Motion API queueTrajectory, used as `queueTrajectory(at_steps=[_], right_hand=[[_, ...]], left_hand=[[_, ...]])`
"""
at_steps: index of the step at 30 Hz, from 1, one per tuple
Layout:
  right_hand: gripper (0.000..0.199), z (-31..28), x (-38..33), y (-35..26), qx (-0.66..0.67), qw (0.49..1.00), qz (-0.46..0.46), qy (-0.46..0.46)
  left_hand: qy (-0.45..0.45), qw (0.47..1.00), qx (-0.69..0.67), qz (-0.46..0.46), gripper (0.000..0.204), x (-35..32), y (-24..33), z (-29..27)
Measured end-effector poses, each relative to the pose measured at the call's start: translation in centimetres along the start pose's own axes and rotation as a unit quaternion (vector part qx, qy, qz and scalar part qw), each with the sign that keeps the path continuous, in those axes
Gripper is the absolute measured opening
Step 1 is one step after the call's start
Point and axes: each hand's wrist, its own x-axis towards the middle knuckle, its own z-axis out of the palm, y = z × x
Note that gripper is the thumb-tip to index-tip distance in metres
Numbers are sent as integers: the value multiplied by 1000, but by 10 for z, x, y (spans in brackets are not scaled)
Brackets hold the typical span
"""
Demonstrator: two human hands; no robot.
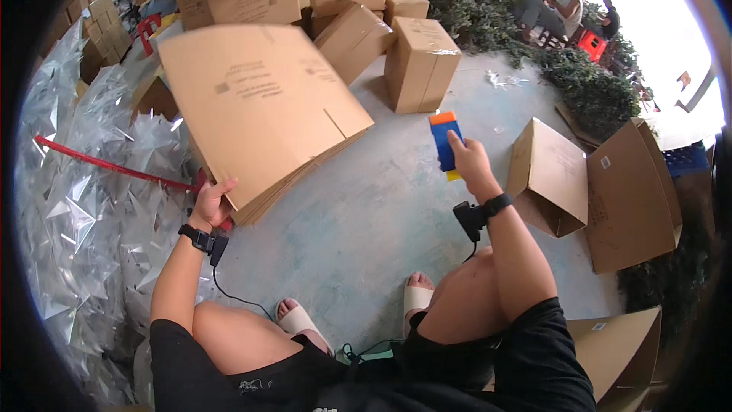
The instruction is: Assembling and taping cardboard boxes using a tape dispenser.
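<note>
My left hand [213,202] is closed on the near corner of the top flattened cardboard box [263,99], thumb on its upper face. Its far end is raised, and several more cardboard layers show under its right edge. My right hand [474,162] is held out over the floor, wrapped round a blue block-shaped tape dispenser [444,140] with an orange end and a yellow tip. The tape dispenser is apart from the cardboard. A red bar [114,161] runs up to the floor beside my left hand.
Clear plastic-wrapped silvery goods [91,259] pile up at the left. Closed cartons [423,65] stand ahead, and open cartons [545,175] lie at the right. Artificial greenery [473,0] is heaped at the back, where a person [566,11] sits. A cable [236,295] hangs from my left wrist device.
</note>
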Motion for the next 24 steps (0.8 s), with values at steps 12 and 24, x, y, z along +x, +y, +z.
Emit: queueTrajectory(at_steps=[12, 24], right_hand=[[48, 1, -7, -18, 16, 999, 21, -25], [49, -9, -14, -19, 28, 999, 15, -17]], left_hand=[[0, 886, 459, -64, 37, -29, -72, -87], [-17, 819, 571, -52, 45, -17, -91, -107]])
